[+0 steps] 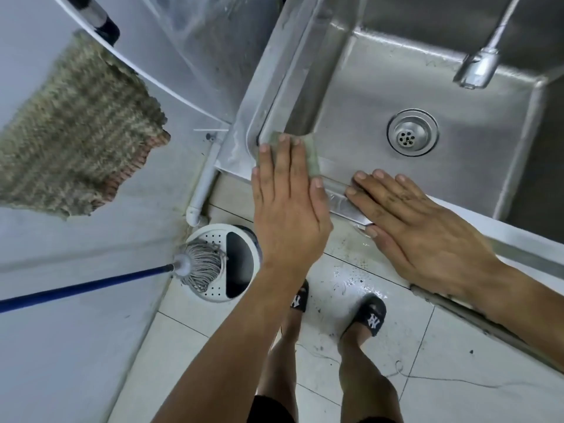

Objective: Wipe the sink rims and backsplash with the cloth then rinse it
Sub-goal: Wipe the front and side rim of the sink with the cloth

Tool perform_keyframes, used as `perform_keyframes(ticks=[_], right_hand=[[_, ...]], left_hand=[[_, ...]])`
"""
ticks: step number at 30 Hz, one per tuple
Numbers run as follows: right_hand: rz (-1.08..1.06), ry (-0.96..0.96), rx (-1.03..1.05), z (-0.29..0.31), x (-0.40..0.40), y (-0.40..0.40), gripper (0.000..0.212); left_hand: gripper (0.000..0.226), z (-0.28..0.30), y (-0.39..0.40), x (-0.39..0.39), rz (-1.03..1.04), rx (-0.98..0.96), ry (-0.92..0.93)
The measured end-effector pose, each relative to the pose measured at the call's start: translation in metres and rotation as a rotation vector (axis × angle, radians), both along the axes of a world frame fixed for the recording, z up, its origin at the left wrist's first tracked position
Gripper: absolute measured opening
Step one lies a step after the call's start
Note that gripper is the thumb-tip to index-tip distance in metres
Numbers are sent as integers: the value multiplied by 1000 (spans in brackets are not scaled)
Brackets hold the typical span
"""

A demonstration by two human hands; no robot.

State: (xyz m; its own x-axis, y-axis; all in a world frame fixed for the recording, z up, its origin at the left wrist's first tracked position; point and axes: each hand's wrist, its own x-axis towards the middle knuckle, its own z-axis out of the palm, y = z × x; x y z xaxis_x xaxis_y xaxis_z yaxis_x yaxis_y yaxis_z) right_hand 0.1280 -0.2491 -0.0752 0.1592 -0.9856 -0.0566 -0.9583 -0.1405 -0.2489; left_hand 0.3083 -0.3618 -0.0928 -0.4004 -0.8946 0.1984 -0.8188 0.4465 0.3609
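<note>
A stainless steel sink (305, 50) fills the upper right, with a round drain (412, 135) in its basin and a faucet spout (479, 68) hanging over it. My left hand (287, 203) lies flat on a grey-green cloth (312, 157), pressing it onto the sink's front left corner rim. Only the cloth's edges show around my fingers. My right hand (421, 236) rests flat on the front rim just to the right, fingers spread, holding nothing. The steel backsplash (433, 13) rises behind the basin.
A mop (198, 267) with a blue handle rests in a white round bucket (222, 261) on the tiled floor at the sink's left. A knitted rag (76, 123) hangs over a white rail. A white pipe (204, 181) runs beside the sink. My sandalled feet (370, 315) stand below.
</note>
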Motion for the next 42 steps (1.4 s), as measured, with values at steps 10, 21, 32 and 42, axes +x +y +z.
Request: perform_keyframes(ticks=[10, 21, 32, 42], right_hand=[[123, 0, -11, 0, -9, -12, 58], [205, -33, -15, -4, -7, -30, 58], [175, -91, 35, -2, 4, -60, 58], [177, -121, 31, -5, 7, -64, 57]], left_hand=[[62, 12, -13, 5, 1, 62, -186], [62, 16, -16, 13, 49, 85, -181], [60, 17, -43, 30, 16, 126, -175], [62, 22, -57, 33, -85, 143, -258]])
